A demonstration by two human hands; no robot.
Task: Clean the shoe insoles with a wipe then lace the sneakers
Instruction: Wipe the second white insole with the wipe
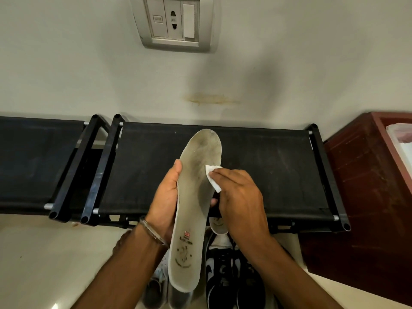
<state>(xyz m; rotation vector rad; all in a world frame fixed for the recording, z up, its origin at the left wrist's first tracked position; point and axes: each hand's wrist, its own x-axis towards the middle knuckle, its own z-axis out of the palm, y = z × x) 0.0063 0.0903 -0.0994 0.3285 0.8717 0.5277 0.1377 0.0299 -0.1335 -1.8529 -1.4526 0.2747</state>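
Note:
A long, dirty grey-white insole (pixel 196 197) stands almost upright in the middle of the view, toe end up, with dark smudges on its upper half. My left hand (pixel 166 197) grips its left edge near the middle. My right hand (pixel 239 195) presses a small white wipe (pixel 211 176) against the insole's right side. A second insole (pixel 218 226) peeks out below my right hand. On the floor beneath lie black-and-white sneakers (pixel 231 275), partly hidden by my arms, and pale shoes (pixel 160 284) to their left.
A black fabric shoe rack (pixel 278 170) stands against the pale wall right behind the insole, with a second rack (pixel 33 161) to its left. A reddish-brown wooden cabinet (pixel 365 197) is at the right. A wall socket plate (pixel 174 21) sits high on the wall.

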